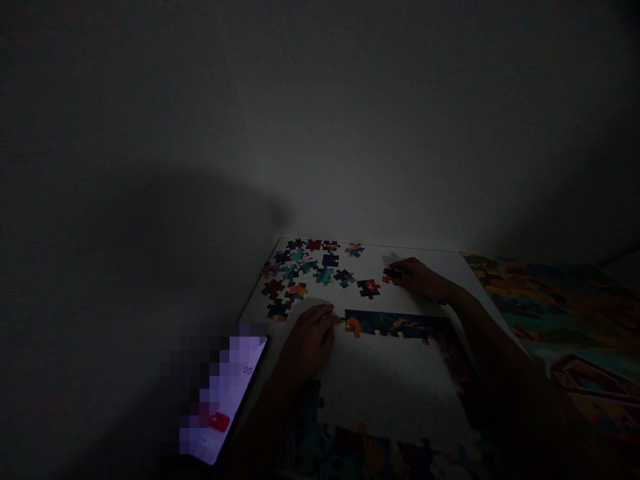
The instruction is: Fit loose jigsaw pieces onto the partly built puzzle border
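Observation:
A partly joined jigsaw border [400, 325] lies on a white board [370, 373], its top row dark blue with an orange shape at the left end. My left hand [310, 333] rests on the board just left of that end, fingers stretched out and fingertips close to the border. I cannot tell whether they touch it. Toward the back right, my right hand [420, 277] has its fingertips pinched on a dark puzzle piece [391, 275] with some orange, at the board's surface. One loose red and blue piece [369, 288] lies left of it.
Several loose puzzle pieces [300, 267] are spread over the board's back left. A lit phone [235, 400] stands along the left edge. Right of the board is a colourful printed picture [555, 313]. A pale wall [360, 133] rises behind; the room is dark.

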Available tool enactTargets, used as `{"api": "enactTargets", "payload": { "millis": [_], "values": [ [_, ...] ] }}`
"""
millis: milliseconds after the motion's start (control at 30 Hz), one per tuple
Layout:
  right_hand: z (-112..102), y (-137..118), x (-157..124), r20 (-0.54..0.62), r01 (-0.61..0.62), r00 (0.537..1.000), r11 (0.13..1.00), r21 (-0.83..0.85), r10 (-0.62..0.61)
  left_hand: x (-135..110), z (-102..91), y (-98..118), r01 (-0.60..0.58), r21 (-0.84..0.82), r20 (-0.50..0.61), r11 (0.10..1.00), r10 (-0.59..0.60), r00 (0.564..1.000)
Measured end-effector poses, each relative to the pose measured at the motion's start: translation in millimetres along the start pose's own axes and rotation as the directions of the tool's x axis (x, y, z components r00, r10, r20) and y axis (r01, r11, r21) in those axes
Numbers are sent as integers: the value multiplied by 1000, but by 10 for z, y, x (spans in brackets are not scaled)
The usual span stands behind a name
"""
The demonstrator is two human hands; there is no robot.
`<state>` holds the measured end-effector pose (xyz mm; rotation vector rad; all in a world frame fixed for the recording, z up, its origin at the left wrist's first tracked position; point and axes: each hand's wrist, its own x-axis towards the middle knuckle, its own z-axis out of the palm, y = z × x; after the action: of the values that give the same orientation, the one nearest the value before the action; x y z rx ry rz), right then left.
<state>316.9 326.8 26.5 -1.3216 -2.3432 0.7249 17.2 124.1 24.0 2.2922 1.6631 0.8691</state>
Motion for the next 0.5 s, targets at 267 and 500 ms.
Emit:
{"api": "enactTargets", "payload": {
  "millis": [267,500],
  "values": [
    [-34,-78,-19,45,-45,998,998,-52,48,-1,-3,30,31,-13,10,999,-31,999],
    [-93,-188,-55,58,-53,997,998,-24,54,4,-32,61,43,13,-30,999,-43,999]
  ]
}}
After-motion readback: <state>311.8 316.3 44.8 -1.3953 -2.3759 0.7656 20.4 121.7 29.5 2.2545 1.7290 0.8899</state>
